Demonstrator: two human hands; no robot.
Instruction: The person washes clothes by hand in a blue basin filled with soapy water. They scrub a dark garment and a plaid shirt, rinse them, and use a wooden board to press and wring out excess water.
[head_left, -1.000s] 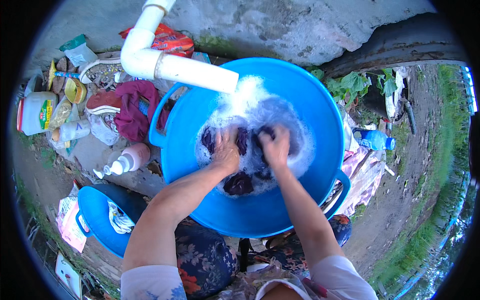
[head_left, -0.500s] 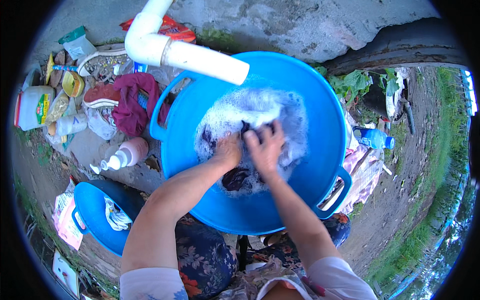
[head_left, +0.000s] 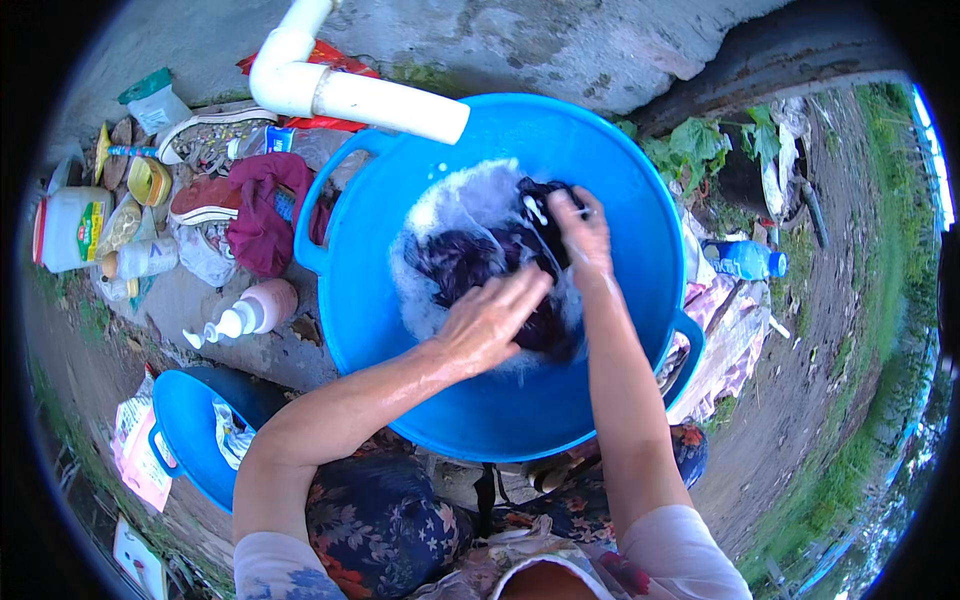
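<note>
From the head view, a large blue tub (head_left: pixel 640 250) fills the middle, holding soapy water and a dark wet garment (head_left: pixel 480 265) that lies near the tub's centre, partly under foam. The left hand (head_left: pixel 490 315) lies flat on the garment's nearer side, fingers spread and pressing down rather than closed. The right hand (head_left: pixel 583 232) sits toward the tub's far side, fingers curled over a bunched part of the garment; it seems to grip the cloth, though foam blurs the fingertips.

A white pipe (head_left: pixel 350 95) reaches over the tub's far-left rim. Just left of the tub lie a maroon cloth (head_left: pixel 262 215) and a pale pump bottle (head_left: pixel 255 310) on its side. Farther left of the tub stand a white jug (head_left: pixel 68 230) and a sneaker (head_left: pixel 205 140). A smaller blue basin (head_left: pixel 185 425) sits off the tub's near-left side. To the tub's right, a clear plastic bottle (head_left: pixel 745 260) lies on the ground.
</note>
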